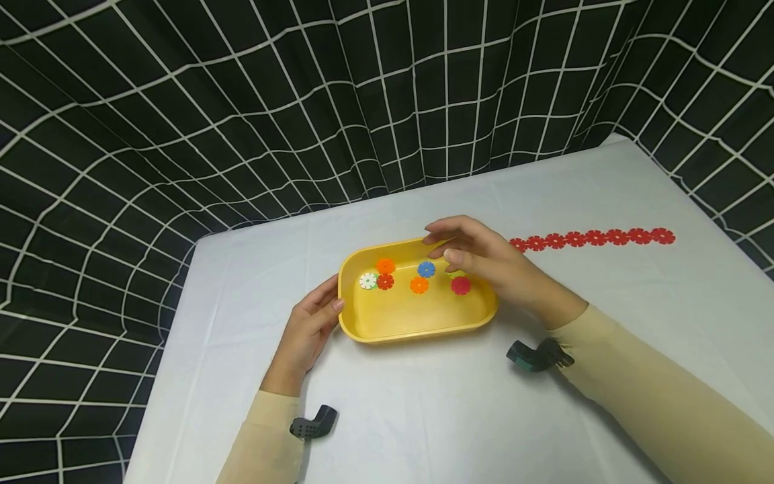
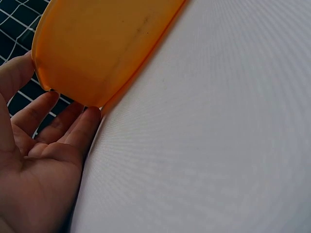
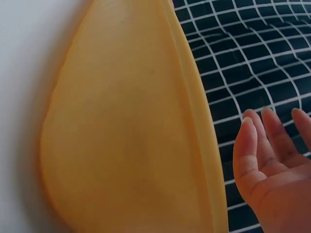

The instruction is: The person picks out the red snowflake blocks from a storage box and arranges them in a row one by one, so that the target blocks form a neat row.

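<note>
A yellow plastic tray with several small notched discs lies on the table in the head view. My left hand holds its left end, thumb at the rim and fingertips against the outer wall; the left wrist view shows this hand at the tray's end. Above the tray's far right part hovers my right hand, fingers loosely bent and nothing seen between them. Inside are a white disc, a red disc, a blue disc, orange ones and a pinkish-red disc.
A row of joined red discs stretches along the table to the right, its left end hidden by my right hand. White cloth covers the table. Dark curtains with a white grid hang behind and at the sides.
</note>
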A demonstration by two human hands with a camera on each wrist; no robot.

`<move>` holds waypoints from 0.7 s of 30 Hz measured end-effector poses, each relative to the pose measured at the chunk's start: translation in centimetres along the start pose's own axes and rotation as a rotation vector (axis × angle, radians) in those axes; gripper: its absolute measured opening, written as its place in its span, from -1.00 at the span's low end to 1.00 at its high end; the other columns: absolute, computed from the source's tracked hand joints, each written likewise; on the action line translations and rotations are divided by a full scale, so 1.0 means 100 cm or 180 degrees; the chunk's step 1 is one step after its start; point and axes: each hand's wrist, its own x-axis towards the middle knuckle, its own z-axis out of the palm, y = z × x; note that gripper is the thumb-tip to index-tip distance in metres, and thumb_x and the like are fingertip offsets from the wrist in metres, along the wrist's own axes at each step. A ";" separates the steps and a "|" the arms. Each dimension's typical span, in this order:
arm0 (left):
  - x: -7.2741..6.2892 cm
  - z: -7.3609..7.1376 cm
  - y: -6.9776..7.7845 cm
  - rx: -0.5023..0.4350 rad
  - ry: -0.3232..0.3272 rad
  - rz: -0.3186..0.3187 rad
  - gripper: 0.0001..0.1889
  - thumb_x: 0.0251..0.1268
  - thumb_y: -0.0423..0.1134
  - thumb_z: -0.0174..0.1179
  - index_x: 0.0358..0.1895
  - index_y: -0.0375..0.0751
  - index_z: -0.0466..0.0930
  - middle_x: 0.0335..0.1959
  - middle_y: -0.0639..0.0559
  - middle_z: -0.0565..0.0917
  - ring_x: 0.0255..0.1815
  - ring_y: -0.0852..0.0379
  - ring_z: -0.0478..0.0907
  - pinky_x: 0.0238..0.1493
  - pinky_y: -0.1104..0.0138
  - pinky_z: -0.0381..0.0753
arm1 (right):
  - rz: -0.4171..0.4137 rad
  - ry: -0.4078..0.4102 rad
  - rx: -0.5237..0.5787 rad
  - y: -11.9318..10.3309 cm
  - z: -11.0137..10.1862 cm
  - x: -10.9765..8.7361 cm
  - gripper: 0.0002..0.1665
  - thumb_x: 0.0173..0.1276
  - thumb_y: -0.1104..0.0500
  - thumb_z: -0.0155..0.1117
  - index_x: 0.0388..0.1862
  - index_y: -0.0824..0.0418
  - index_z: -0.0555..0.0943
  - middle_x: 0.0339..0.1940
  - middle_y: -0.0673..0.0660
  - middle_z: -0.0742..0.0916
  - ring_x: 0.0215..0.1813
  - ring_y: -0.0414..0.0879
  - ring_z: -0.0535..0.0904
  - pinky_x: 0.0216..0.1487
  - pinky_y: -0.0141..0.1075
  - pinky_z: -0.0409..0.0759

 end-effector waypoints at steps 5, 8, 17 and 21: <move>0.000 0.000 0.000 0.0005 0.0006 -0.0006 -0.40 0.61 -0.42 0.22 0.63 -0.35 0.37 0.57 -0.20 0.46 0.57 -0.12 0.40 0.45 0.18 0.53 | 0.0035 -0.0028 -0.0153 -0.003 0.010 0.014 -0.44 0.64 0.08 0.28 0.54 0.12 0.50 0.40 0.09 0.64 0.40 0.07 0.55 0.39 -0.11 0.61; 0.000 0.000 0.000 0.0000 0.0013 -0.0004 -0.40 0.61 -0.43 0.22 0.63 -0.35 0.37 0.57 -0.20 0.46 0.57 -0.12 0.41 0.44 0.18 0.53 | 0.0002 -0.0067 -0.0180 -0.005 0.016 0.023 -0.43 0.64 0.06 0.29 0.54 0.14 0.49 0.41 0.10 0.64 0.38 0.07 0.56 0.43 -0.05 0.57; 0.001 0.000 0.000 -0.0030 0.0004 0.0008 -0.41 0.61 -0.43 0.23 0.62 -0.35 0.39 0.57 -0.19 0.47 0.57 -0.12 0.41 0.44 0.18 0.53 | 0.0071 -0.0174 -0.0007 -0.005 0.033 0.048 -0.40 0.71 -0.06 0.19 0.58 0.16 0.45 0.44 0.17 0.61 0.39 0.11 0.58 0.37 0.11 0.64; 0.001 -0.001 0.000 -0.0030 0.0012 -0.0002 -0.41 0.61 -0.43 0.23 0.62 -0.34 0.39 0.57 -0.19 0.47 0.57 -0.11 0.41 0.44 0.18 0.54 | 0.0155 -0.0225 0.0034 -0.004 0.042 0.058 -0.38 0.69 -0.10 0.21 0.56 0.15 0.46 0.43 0.19 0.62 0.38 0.06 0.58 0.37 0.10 0.64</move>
